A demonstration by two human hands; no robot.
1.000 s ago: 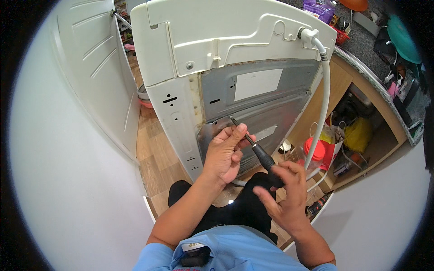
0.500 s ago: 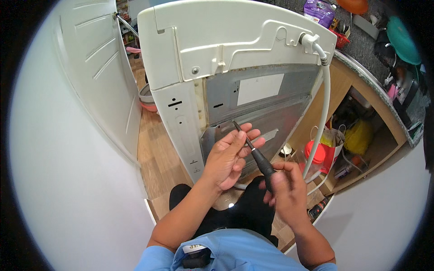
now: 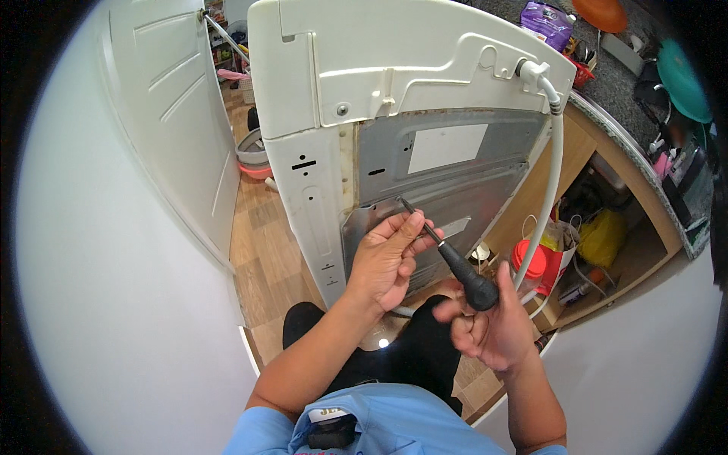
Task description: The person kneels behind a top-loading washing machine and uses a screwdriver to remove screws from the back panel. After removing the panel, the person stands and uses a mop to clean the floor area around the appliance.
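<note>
My left hand [image 3: 384,258] pinches the shaft of a black-handled screwdriver [image 3: 466,273], whose tip rests at the upper edge of a metal plate [image 3: 485,197] on the back of a white appliance [image 3: 394,53]. My right hand [image 3: 493,326] is palm up at the handle's end, thumb raised beside it, fingers loosely bent, apart and partly blurred. A white corrugated-ended hose [image 3: 547,197] runs down from the appliance's top right corner, behind my right hand.
A white door [image 3: 167,91] stands at left, with stacked basins [image 3: 252,155] on the wooden floor beyond. At right, a stone counter [image 3: 629,91] holds clutter above an open cabinet [image 3: 656,220] with bags [image 3: 599,235] and a red-lidded container [image 3: 529,254]. Pale walls flank me closely.
My right hand's fingers have moved off the handle and turned palm up around its end. The screwdriver and left hand sit slightly further right, as does the appliance in the view.
</note>
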